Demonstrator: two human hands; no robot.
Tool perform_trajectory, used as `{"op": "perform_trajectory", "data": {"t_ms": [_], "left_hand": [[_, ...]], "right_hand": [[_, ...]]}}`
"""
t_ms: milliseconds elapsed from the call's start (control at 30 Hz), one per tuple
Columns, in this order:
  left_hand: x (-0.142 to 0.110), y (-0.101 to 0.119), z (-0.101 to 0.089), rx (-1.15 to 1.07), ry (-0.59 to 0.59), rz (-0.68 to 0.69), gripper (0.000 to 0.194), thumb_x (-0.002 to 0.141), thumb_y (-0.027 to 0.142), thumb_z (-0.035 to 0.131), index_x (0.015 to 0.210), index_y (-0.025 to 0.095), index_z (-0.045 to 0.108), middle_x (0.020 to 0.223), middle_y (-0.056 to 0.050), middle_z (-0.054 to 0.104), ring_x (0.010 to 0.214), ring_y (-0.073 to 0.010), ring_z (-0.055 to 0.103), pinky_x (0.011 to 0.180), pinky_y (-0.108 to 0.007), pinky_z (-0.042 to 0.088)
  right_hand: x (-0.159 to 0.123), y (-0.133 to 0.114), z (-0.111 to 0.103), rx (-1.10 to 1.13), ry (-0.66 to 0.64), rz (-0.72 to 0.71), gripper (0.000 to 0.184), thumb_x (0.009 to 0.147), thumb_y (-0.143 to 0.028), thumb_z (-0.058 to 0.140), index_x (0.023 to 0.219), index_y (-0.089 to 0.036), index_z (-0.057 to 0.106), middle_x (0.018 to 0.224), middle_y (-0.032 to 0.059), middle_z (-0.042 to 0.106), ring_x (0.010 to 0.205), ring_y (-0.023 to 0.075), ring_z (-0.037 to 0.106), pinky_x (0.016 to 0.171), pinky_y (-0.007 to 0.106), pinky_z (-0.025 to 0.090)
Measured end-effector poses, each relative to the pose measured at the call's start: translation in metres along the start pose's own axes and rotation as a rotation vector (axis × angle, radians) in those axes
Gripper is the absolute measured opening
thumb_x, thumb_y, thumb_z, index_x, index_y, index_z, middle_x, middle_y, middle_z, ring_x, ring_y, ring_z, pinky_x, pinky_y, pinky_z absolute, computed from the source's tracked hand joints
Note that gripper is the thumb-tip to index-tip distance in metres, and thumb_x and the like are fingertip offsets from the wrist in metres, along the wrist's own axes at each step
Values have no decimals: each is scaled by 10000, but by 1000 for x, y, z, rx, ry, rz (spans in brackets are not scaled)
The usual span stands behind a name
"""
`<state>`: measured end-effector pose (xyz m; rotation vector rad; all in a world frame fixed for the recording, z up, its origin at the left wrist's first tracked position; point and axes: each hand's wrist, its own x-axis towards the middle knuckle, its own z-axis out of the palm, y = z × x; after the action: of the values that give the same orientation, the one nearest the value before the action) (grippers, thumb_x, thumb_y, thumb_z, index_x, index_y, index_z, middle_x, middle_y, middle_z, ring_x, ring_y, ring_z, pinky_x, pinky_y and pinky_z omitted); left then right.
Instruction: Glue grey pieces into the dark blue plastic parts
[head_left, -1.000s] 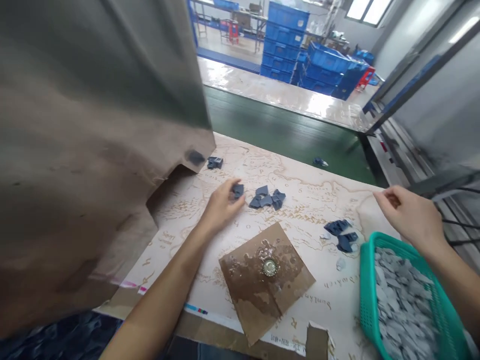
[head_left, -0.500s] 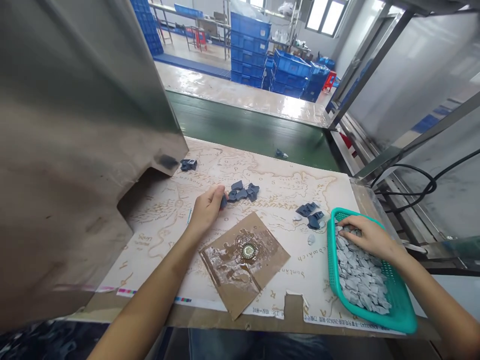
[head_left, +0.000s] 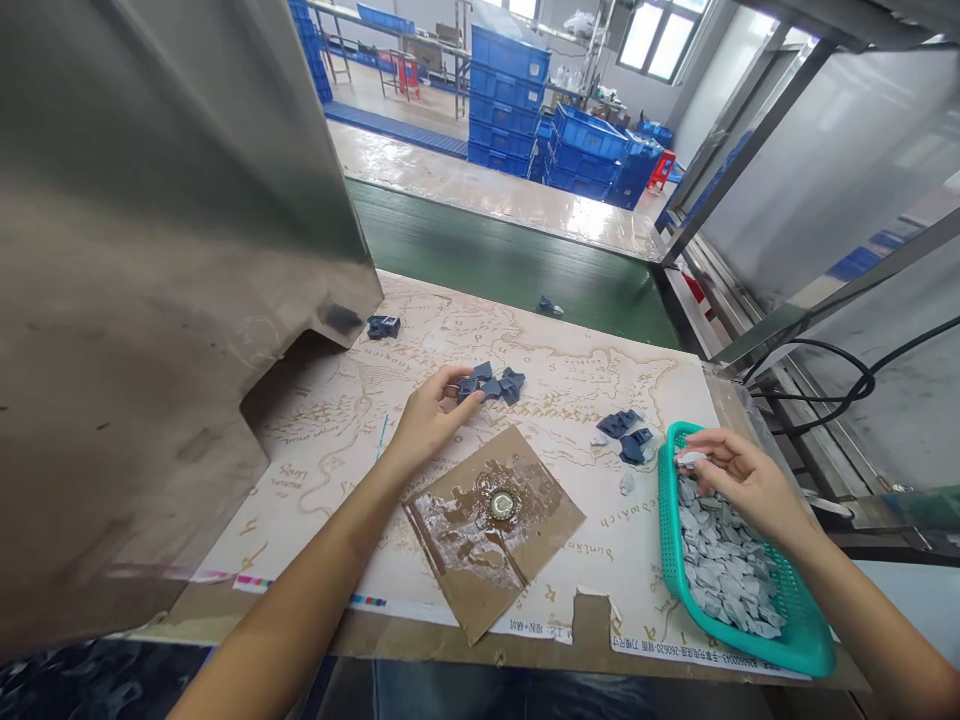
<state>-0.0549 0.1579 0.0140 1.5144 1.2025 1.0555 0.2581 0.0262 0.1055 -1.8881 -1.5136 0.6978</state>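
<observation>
My left hand [head_left: 435,415] is at a small cluster of dark blue plastic pieces [head_left: 511,385], its thumb and fingers closed around one piece at the near side. Over the green basket [head_left: 670,540], my right hand [head_left: 742,480] pinches a pale, flat, chip-like piece [head_left: 691,459] between thumb and fingertips. Many similar pale grey pieces [head_left: 727,570] fill the basket below. Two dark blue pieces [head_left: 634,446] lie left of the basket, with a few loose pale chips [head_left: 627,485] around them.
A brown square board [head_left: 469,600] with a shiny wet-looking surface and a round cap [head_left: 502,504] lies on the map-printed sheet [head_left: 315,500]. A metal panel [head_left: 150,300] stands left. Beyond is a green conveyor belt [head_left: 465,245] with a small blue-and-pale piece [head_left: 550,306] near its edge.
My left hand has moved slightly right, onto the cluster of dark blue pieces, with its fingers spread wider. My right hand has lifted a pale piece from the basket heap.
</observation>
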Motion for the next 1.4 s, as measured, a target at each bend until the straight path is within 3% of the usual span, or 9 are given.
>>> {"op": "perform_trajectory", "data": {"t_ms": [233,367,467,733,933,1067,1167,1300,1400], "left_hand": [[1,2,-2,69,-16,41,344,737,408,579,992,179,610,956,-67,650,857,-204,616,696,-303,513],[3,1,-5,105,-9,75,270,754,360,586,968,197,616,951,-45,659,871,-190,618,719,-291,512],[5,0,-7,122,6,104,239,768,324,586,964,192,620,966,-47,668,845,-177,621,757,-299,506],[5,6,-10,149,-17,145,235,783,288,590,984,173,628,1014,-68,678,847,-175,616,790,-310,504],[6,4,-8,-2,-62,141,292,726,225,637,1013,168,643,1098,-95,654,900,-187,637,826,-331,522],[7,5,-5,-299,-156,-44,385,693,183,667,1077,176,634,1180,-102,641,972,-215,648,804,-332,546],[6,8,-4,-463,-184,-187,421,674,234,719,1082,164,641,1133,-102,666,986,-225,651,779,-315,562],[6,9,-4,-524,-164,-276,327,773,362,643,1033,167,671,1068,-93,684,868,-191,679,716,-299,580],[6,6,-4,-531,-134,-232,337,728,264,691,1051,176,658,1124,-90,660,865,-177,676,733,-295,580]], "right_hand": [[14,-27,47,70,-223,39,302,787,-454,520,875,-193,643,621,17,583,484,143,540,465,289,478],[39,-27,80,-147,-346,-251,188,785,-260,512,884,-198,660,900,80,667,767,187,639,636,325,535],[53,-26,98,-311,-408,-433,225,805,-158,463,912,-199,656,917,80,688,841,194,643,710,347,530],[63,-28,102,-829,-370,-713,278,911,-164,398,886,-208,671,1037,114,662,942,245,608,719,371,519],[66,-21,93,-916,-365,-683,284,905,-132,369,882,-209,642,936,97,627,809,198,596,617,290,470],[63,-24,89,-923,-280,-626,191,891,-210,440,923,-204,628,979,100,622,829,213,603,588,279,432],[64,-30,88,-951,-203,-508,225,891,-352,464,862,-200,627,859,95,634,795,234,610,549,277,387],[72,-37,88,-872,-276,-294,197,835,-356,523,741,-199,596,738,65,648,655,204,590,517,265,339],[78,-41,88,-808,-327,-264,108,777,-247,540,693,-194,581,671,51,640,617,190,577,514,263,345]]}}
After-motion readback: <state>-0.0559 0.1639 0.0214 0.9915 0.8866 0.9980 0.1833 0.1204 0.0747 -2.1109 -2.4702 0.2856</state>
